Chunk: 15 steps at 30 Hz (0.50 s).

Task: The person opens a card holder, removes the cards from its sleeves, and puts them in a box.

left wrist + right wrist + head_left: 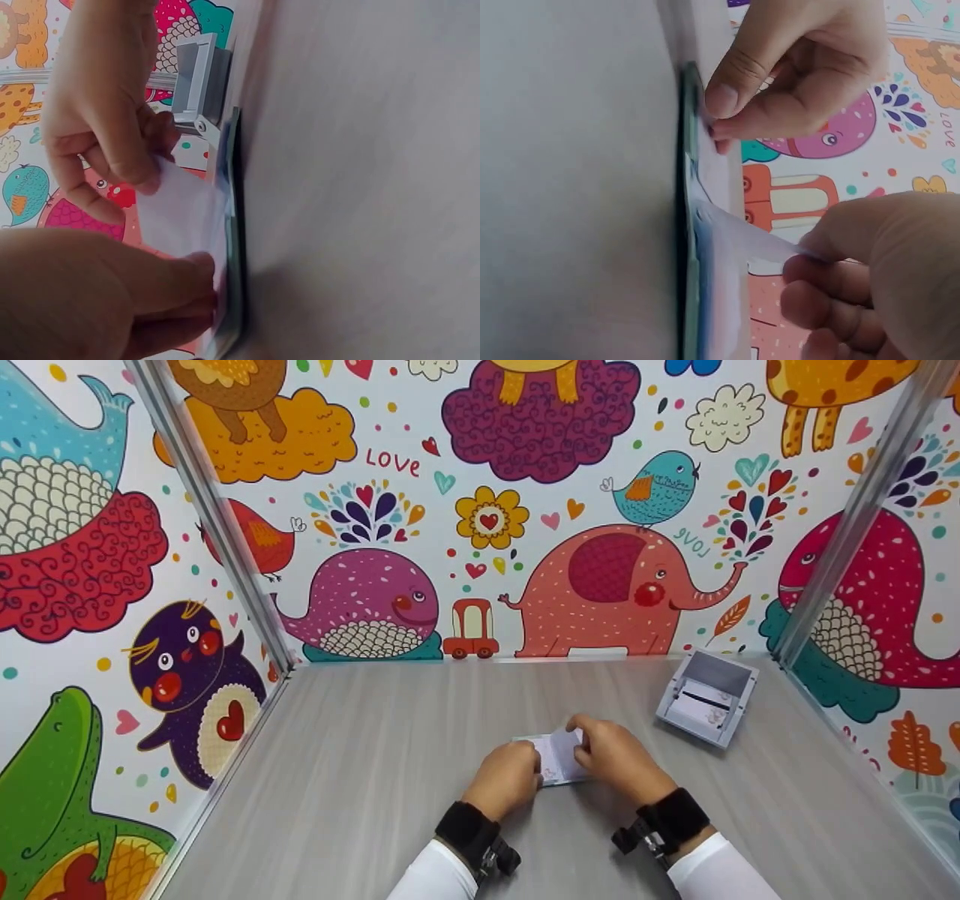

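A small notebook (550,751) lies open on the grey table, its pages white with a small printed picture near the lower edge. Its thin greenish cover (691,142) shows edge-on in the right wrist view. My left hand (504,780) holds the left side of the notebook, thumb over the page and fingers curled at the edge. My right hand (619,757) pinches a single page (176,206) between thumb and finger. That page is raised at an angle from the right half, as the right wrist view also shows. The undersides of the fingers are partly hidden.
A grey open box (709,697) stands at the back right of the table (360,780). Inside it are a white printed piece and a dark thin bar. Walls with animal drawings and metal corner posts (214,514) enclose the table.
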Each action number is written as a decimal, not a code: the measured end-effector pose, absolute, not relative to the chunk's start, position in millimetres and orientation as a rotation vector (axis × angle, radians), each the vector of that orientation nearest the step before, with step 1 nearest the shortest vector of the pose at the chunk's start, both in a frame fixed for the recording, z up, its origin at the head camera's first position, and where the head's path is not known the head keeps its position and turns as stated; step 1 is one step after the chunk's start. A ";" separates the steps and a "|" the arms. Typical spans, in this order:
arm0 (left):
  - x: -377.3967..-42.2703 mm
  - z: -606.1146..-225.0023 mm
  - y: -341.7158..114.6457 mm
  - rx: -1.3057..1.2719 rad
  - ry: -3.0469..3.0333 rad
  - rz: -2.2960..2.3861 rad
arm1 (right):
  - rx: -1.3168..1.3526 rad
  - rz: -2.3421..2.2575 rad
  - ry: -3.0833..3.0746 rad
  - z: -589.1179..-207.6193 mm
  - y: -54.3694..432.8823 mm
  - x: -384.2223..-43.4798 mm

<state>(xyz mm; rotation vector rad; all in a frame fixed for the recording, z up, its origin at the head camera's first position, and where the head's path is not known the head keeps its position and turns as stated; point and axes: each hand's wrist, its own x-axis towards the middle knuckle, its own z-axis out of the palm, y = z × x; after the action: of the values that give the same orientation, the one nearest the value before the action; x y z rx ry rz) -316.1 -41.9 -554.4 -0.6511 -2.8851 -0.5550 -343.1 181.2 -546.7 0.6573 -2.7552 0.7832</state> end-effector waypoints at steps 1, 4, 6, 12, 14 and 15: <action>-316.2 -554.4 -41.7 -0.634 -2.893 -0.569 | 0.649 0.783 -2.771 -546.5 183.1 -343.9; -316.4 -554.7 -41.6 -0.612 -2.898 -0.581 | 0.608 0.784 -2.850 -545.5 187.9 -345.4; -316.3 -555.3 -41.4 -0.607 -2.898 -0.575 | 0.588 0.789 -2.900 -545.7 190.3 -346.3; -316.2 -555.4 -40.8 -0.622 -2.903 -0.561 | 0.549 0.775 -3.017 -547.9 195.1 -347.4; -315.9 -554.6 -40.8 -0.634 -2.906 -0.556 | 0.536 0.759 -3.043 -548.8 195.6 -347.3; -315.8 -554.4 -40.9 -0.640 -2.907 -0.554 | 0.527 0.750 -3.050 -549.2 195.6 -347.1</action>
<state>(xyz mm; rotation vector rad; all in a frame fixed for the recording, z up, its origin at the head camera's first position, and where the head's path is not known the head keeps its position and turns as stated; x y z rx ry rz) -315.8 -40.9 -554.4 -0.6399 -2.9073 -0.5539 -347.1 195.6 -549.2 0.5268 -3.0498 0.7497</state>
